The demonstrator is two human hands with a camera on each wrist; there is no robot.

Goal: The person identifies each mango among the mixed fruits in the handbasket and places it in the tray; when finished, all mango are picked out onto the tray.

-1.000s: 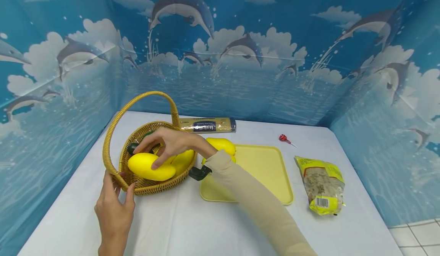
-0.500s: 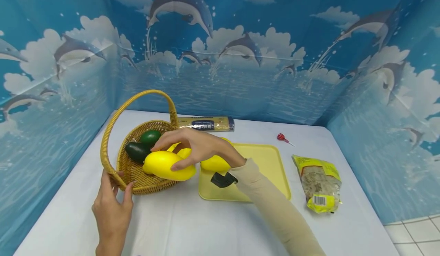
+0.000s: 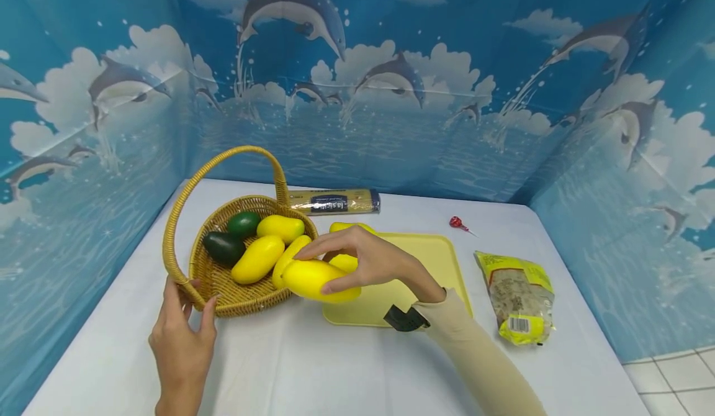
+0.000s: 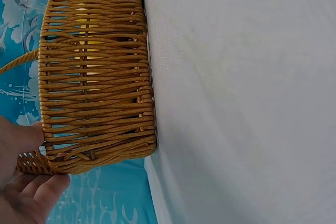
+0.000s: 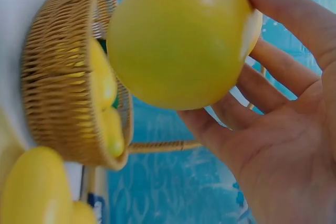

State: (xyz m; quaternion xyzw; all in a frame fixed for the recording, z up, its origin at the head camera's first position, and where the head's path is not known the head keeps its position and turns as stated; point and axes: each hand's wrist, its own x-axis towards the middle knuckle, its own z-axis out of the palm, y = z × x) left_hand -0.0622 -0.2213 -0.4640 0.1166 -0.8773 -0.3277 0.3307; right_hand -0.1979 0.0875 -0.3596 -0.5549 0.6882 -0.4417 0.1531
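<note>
My right hand (image 3: 365,254) pinches a yellow mango (image 3: 313,281) between thumb and fingers, over the gap between the wicker basket (image 3: 240,307) and the pale yellow tray (image 3: 430,273). In the right wrist view the held mango (image 5: 173,40) is large, raised beside the basket's rim. With thumb and fingers at the rim by the handle's base, my left hand (image 3: 184,341) grips the basket; the left wrist view shows the woven side (image 4: 94,93) close up. Inside lie several yellow mangoes (image 3: 258,259), a dark green avocado (image 3: 223,248) and a green one (image 3: 244,224).
More yellow mangoes (image 3: 342,226) lie on the tray's left side, partly hidden by my right hand. A spaghetti pack (image 3: 335,202) lies behind the basket. Further right are a red lollipop (image 3: 459,223) and a yellow-and-clear bag (image 3: 519,298). Dolphin-printed curtains (image 3: 391,136) surround the table.
My right hand has carried the mango rightward from over the basket to its right edge, uncovering the mangoes and avocados inside. My left hand stays on the basket's rim.
</note>
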